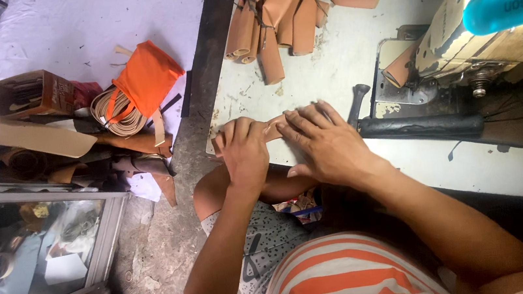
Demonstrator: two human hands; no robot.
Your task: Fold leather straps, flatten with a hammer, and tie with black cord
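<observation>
Pressing flat, fingers spread, the left hand (244, 152) and right hand (327, 143) pin a tan leather strip (274, 128) to the table (343, 59), neither grip closed.

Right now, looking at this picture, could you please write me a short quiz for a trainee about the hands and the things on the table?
1. True or false: both hands press on the tan leather strip at the table's near edge.
2. Which lies just right of the right hand? A) a black-handled hammer B) a pair of scissors C) a roll of tape
3. What lies at the far end of the table, beyond the hands?

Key
1. True: the left hand and the right hand lie flat on it, side by side.
2. A
3. A pile of tan leather pieces, bundled with dark ties.
</observation>
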